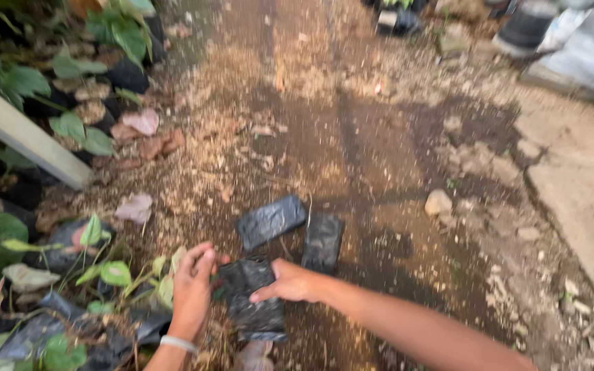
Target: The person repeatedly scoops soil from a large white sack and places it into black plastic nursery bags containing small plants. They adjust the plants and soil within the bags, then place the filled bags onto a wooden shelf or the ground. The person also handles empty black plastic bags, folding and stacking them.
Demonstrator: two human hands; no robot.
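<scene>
Down the middle of the frame a dirt path [352,137] is running, strewn with sawdust-like litter and small stones, and along the right edge a pale concrete slab [586,185] is taking up the ground. Leafy seedlings in black bags [70,275] are crowding the left side, with a pale board [22,134] slanting through them in the upper left. Just below centre, three black plastic nursery bags are lying on the soil: a flat bag [270,220] tilted left, a second bag [323,242] just beside it to the right, and a crumpled bag [252,299] nearest the person. The right hand [290,282] is reaching in from the lower right, fingers pressing flat on the crumpled bag's upper edge, not visibly closed around it. The left hand [192,288], a pale band at its wrist, is resting at the bag's left side, fingers curled; whether it is gripping is unclear. A pale stone [438,203] is sitting to the right, well apart.
</scene>
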